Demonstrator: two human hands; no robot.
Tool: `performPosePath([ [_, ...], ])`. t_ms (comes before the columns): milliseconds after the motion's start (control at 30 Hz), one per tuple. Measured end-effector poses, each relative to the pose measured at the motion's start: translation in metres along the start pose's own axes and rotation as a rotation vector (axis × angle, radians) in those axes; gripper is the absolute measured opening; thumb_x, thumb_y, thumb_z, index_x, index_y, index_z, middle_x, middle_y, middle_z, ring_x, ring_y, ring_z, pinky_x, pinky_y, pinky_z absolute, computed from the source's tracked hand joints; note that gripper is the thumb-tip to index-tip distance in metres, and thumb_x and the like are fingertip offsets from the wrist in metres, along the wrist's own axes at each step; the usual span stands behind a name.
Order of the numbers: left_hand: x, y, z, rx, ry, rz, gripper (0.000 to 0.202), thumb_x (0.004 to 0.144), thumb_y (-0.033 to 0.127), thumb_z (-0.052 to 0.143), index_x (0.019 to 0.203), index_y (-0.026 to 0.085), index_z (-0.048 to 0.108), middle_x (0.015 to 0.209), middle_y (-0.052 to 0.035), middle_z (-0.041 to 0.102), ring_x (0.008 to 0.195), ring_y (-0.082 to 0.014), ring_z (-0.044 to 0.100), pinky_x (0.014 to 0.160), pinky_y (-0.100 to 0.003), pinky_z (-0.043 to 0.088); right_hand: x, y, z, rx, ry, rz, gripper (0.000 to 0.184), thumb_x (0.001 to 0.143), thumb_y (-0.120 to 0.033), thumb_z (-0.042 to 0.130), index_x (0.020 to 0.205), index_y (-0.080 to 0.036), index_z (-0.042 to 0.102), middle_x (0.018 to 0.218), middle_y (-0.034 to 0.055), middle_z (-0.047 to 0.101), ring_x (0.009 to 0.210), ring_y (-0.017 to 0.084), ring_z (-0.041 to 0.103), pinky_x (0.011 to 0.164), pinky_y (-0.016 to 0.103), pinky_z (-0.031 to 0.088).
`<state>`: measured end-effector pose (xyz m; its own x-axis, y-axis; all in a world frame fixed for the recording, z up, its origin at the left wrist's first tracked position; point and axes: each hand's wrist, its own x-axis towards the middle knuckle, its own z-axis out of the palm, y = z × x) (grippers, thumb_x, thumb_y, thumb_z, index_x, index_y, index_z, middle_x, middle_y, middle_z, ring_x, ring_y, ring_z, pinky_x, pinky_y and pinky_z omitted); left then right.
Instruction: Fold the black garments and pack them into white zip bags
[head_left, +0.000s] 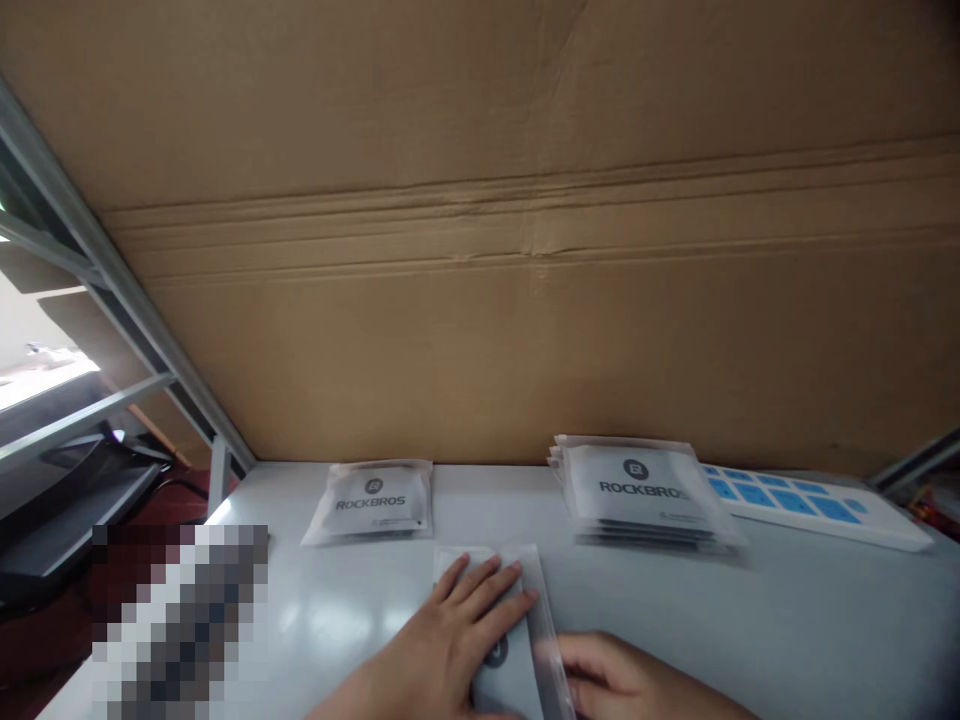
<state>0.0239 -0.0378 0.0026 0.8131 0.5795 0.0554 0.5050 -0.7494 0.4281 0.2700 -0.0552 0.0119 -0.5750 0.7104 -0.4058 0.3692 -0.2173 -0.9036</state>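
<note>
A clear plastic zip bag (517,680) lies in front of me on the table, turned lengthwise, with a grey sheet and a dark round logo showing through it. My left hand (461,625) rests flat on top of the bag, fingers stretched out and slightly apart, covering much of it. At the bag's right edge, my right hand (611,670) is closed with curled fingers, gripping the clear margin; its fingertips are partly hidden. Farther back on the left lies a similar ROCKBROS bag (371,505). A stack of ROCKBROS bags (637,500) sits back right.
The grey table (750,620) ends at a tall cardboard sheet (480,350) behind it. A white tray with blue patches (795,500) lies at the back right. A metal frame (135,290) rises on the left, near a pixelated area and a black chair-like object (75,510).
</note>
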Motion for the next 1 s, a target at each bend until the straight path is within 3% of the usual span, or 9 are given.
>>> performPosePath([
  [133, 0.0, 0.002, -0.003, -0.013, -0.004, -0.021, 0.087, 0.09, 0.07, 0.057, 0.158, 0.026, 0.026, 0.162, -0.0149, 0.029, 0.147, -0.0406, 0.03, 0.118, -0.065, 0.022, 0.002, -0.002, 0.001, 0.032, -0.039, -0.027, 0.028, 0.084, -0.041, 0.064, 0.103, -0.024, 0.076, 0.094, 0.0008, 0.073, 0.093, 0.022, 0.062, 0.081, 0.025, 0.048],
  [333, 0.001, -0.004, -0.011, -0.011, -0.036, -0.098, 0.089, 0.088, 0.071, 0.06, 0.158, 0.026, 0.029, 0.162, -0.0142, 0.029, 0.147, -0.0401, 0.031, 0.118, -0.066, 0.021, 0.001, 0.003, -0.01, -0.083, 0.045, 0.013, 0.023, 0.084, -0.04, 0.058, 0.075, -0.02, 0.064, 0.066, -0.003, 0.06, 0.055, 0.011, 0.043, 0.052, 0.02, 0.033],
  [433, 0.001, -0.011, -0.011, 0.021, -0.003, -0.133, 0.089, 0.089, 0.071, 0.057, 0.159, 0.024, 0.027, 0.162, -0.0151, 0.029, 0.147, -0.0405, 0.03, 0.118, -0.065, 0.021, 0.0, 0.008, -0.011, -0.225, 0.074, 0.117, 0.025, 0.081, -0.04, 0.061, 0.065, -0.02, 0.061, 0.055, -0.0044, 0.055, 0.05, 0.01, 0.041, 0.052, 0.022, 0.03],
  [533, 0.001, -0.014, -0.009, 0.045, 0.003, -0.159, 0.089, 0.091, 0.072, 0.053, 0.16, 0.024, 0.024, 0.162, -0.0154, 0.028, 0.148, -0.0405, 0.028, 0.119, -0.065, 0.019, 0.001, 0.011, -0.005, -0.269, 0.095, 0.225, 0.017, 0.071, -0.034, 0.071, 0.068, -0.019, 0.064, 0.057, -0.0054, 0.055, 0.052, 0.011, 0.045, 0.052, 0.022, 0.029],
  [633, 0.002, -0.012, -0.007, 0.081, 0.01, -0.193, 0.089, 0.09, 0.07, 0.055, 0.158, 0.021, 0.027, 0.162, -0.0177, 0.03, 0.147, -0.0416, 0.029, 0.118, -0.065, 0.021, 0.005, 0.01, 0.002, -0.198, 0.116, 0.224, 0.009, 0.067, -0.025, 0.071, 0.069, -0.019, 0.065, 0.06, -0.0059, 0.056, 0.058, 0.011, 0.049, 0.055, 0.021, 0.032],
  [700, 0.002, -0.007, -0.006, 0.117, 0.083, -0.195, 0.082, 0.09, 0.064, 0.061, 0.153, 0.017, 0.036, 0.158, -0.02, 0.038, 0.143, -0.0419, 0.036, 0.115, -0.064, 0.026, 0.006, 0.009, 0.005, -0.143, 0.121, 0.209, 0.007, 0.066, -0.022, 0.069, 0.067, -0.019, 0.062, 0.058, -0.0062, 0.056, 0.055, 0.01, 0.048, 0.054, 0.02, 0.033],
  [800, 0.003, 0.003, -0.002, 0.183, 0.24, -0.086, 0.046, 0.091, 0.049, 0.064, 0.123, 0.017, 0.058, 0.127, -0.0155, 0.064, 0.116, -0.0338, 0.057, 0.102, -0.051, 0.041, 0.008, 0.009, 0.005, -0.052, 0.141, 0.168, 0.01, 0.069, -0.027, 0.068, 0.072, -0.021, 0.062, 0.055, -0.0074, 0.056, 0.048, 0.009, 0.044, 0.049, 0.02, 0.03],
  [867, 0.003, 0.008, 0.006, 0.278, 0.292, 0.071, 0.021, 0.095, 0.041, 0.06, 0.096, 0.02, 0.06, 0.095, -0.0065, 0.068, 0.089, -0.0242, 0.06, 0.088, -0.041, 0.044, 0.009, 0.014, 0.005, 0.002, 0.136, 0.146, 0.014, 0.069, -0.032, 0.07, 0.075, -0.021, 0.063, 0.054, -0.0079, 0.056, 0.046, 0.009, 0.044, 0.047, 0.02, 0.029],
  [1000, 0.006, 0.014, 0.031, 0.471, 0.322, 0.318, 0.031, 0.106, 0.027, 0.049, 0.076, 0.022, 0.053, 0.065, 0.0036, 0.056, 0.061, -0.0151, 0.049, 0.067, -0.033, 0.036, 0.013, 0.025, 0.008, 0.053, 0.131, 0.143, 0.018, 0.069, -0.036, 0.072, 0.075, -0.021, 0.064, 0.055, -0.0083, 0.053, 0.046, 0.008, 0.042, 0.046, 0.02, 0.029],
])
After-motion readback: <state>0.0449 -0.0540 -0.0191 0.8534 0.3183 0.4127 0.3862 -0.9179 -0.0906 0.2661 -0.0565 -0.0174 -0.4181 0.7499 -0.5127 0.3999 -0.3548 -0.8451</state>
